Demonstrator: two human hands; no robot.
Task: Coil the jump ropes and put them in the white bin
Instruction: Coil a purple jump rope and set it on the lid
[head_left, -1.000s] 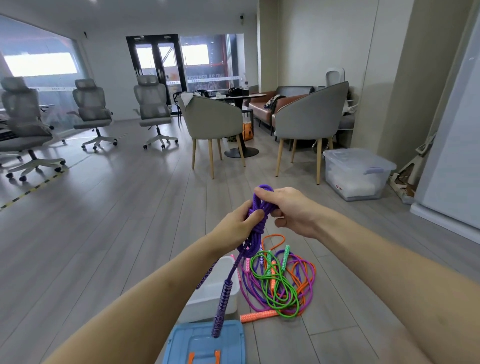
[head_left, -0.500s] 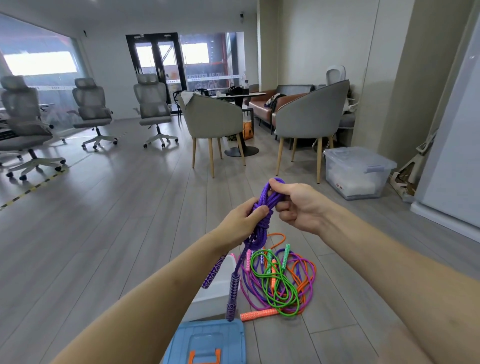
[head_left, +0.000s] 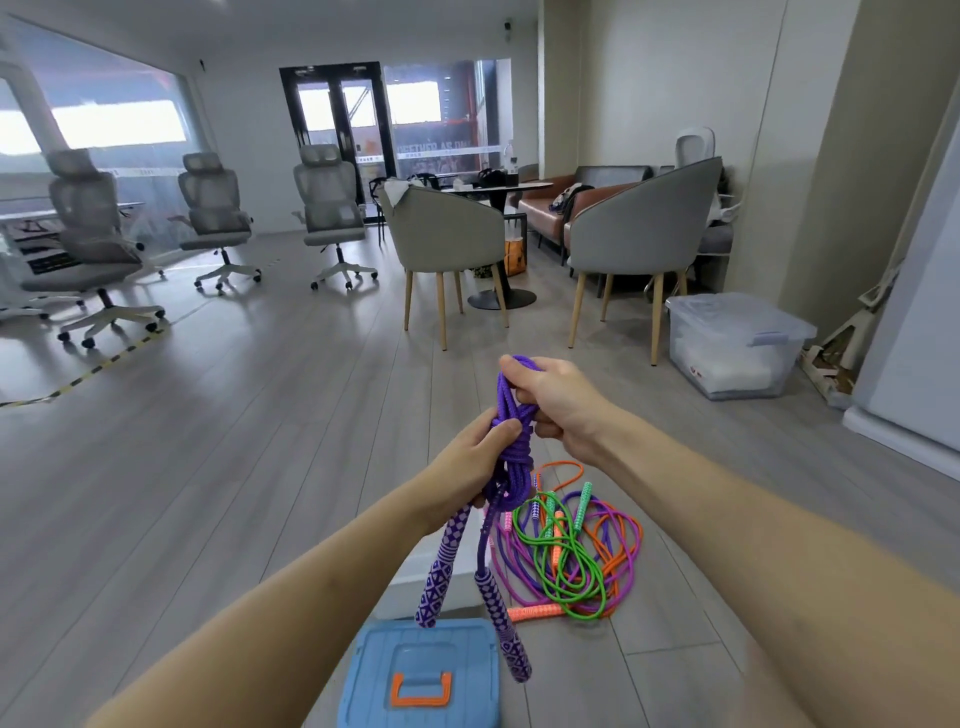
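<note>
Nearest the camera a blue lid (head_left: 421, 675) with an orange handle lies flat on the wooden floor (head_left: 208, 467); just beyond it, partly hidden by the left forearm, stands the white bin (head_left: 431, 582); to the right of the bin a loose heap of jump ropes (head_left: 571, 551) in green, orange, pink and purple lies on the floor, uncoiled, with an orange handle sticking out at its near edge. Above these the purple jump rope (head_left: 511, 452) is held in the air as a bundled coil; its two patterned handles (head_left: 441, 566) hang down over the bin and the lid. The left hand (head_left: 472, 457) grips the middle of the coil, thumb curled round the strands; the right hand (head_left: 556, 400) is closed round the top loop, just above and to the right, its fingers pinching the cord. Farther off on the right a clear storage box (head_left: 737, 348) sits on the floor near the wall; two grey armchairs (head_left: 644, 234) stand around a dark round desk (head_left: 498, 188); at far left three office chairs (head_left: 213, 208) line the glass wall.
</note>
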